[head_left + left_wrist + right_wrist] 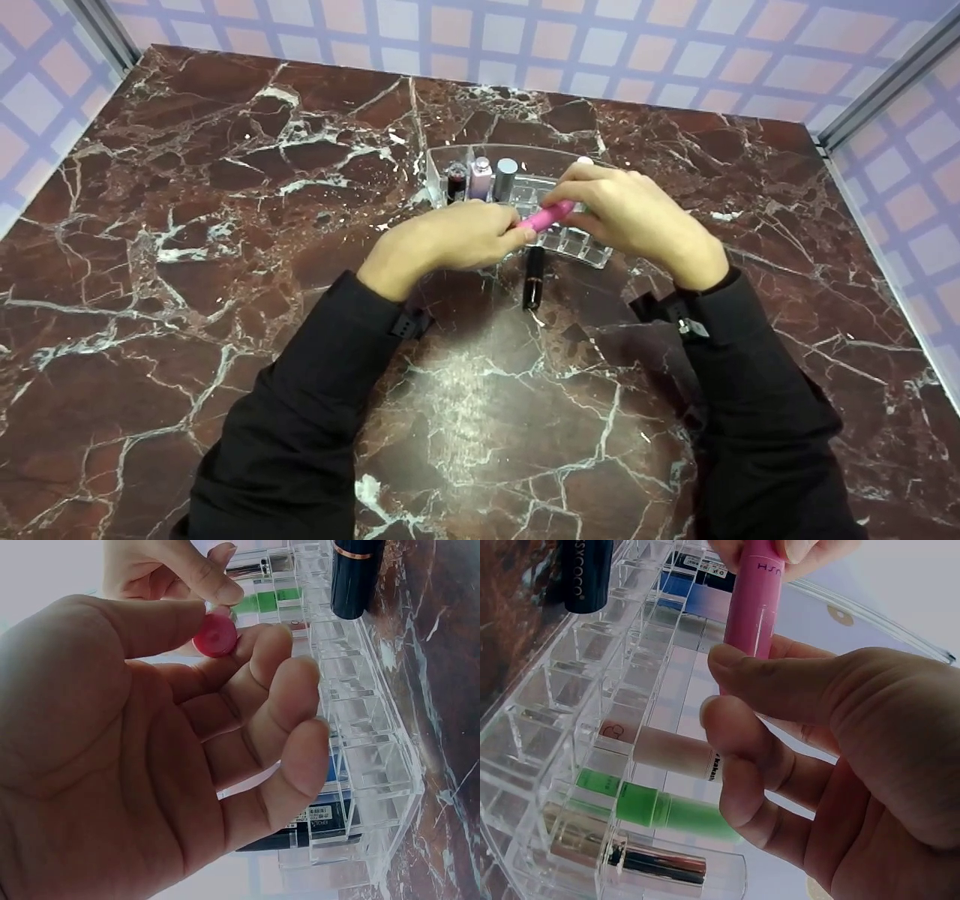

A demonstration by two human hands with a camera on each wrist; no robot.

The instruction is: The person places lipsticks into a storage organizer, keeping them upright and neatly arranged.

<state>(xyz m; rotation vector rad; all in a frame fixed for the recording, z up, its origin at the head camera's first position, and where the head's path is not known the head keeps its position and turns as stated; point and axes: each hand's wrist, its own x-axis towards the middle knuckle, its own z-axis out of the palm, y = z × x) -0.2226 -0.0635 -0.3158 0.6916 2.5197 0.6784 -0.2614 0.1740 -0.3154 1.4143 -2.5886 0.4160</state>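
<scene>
A pink cosmetic tube [547,217] with dark lettering is held level between both hands over a clear compartmented organizer [600,257]. My left hand [457,234] pinches one end between thumb and index finger; the round pink end shows in the left wrist view. My right hand [634,214] grips the other end with its thumb and fingertips, hiding part of the tube. Just in front of the organizer, below the pink tube in the head view, is a black lipstick tube [533,279] with a gold band.
At the organizer's left are a dark bottle [456,180], a pale pink bottle [480,178] and a grey-capped tube [505,178]. The right wrist view shows a green tube [641,804], a pale tube [675,751] and a clear-capped gold lipstick [660,861]. Patterned panels [480,45] border the marbled table.
</scene>
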